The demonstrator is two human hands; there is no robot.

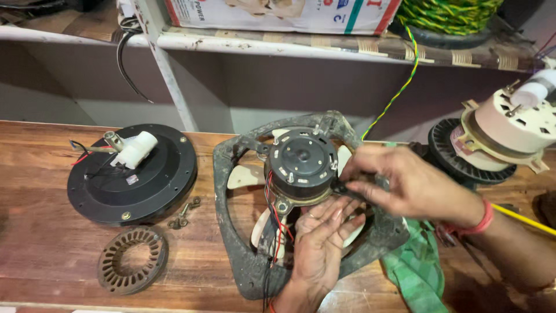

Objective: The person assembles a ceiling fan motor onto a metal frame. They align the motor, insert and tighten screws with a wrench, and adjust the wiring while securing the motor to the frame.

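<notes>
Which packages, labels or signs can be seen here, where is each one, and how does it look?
Cardboard box: on the shelf above the bench, top centre; long rectangular carton, white with red and teal bands and printed text.
Small label: on the round black motor cover at left on the wooden bench; tiny pale rectangle, print too small to tell.
No signs or screens in view.

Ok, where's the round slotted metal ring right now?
The slotted metal ring lies on the wooden bench at lower left, just below the black round motor cover, near some loose screws.

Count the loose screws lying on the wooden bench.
2, as far as I can tell: both screws lie together between the black round cover and the fan frame. Others may be hidden under the hands.
</notes>
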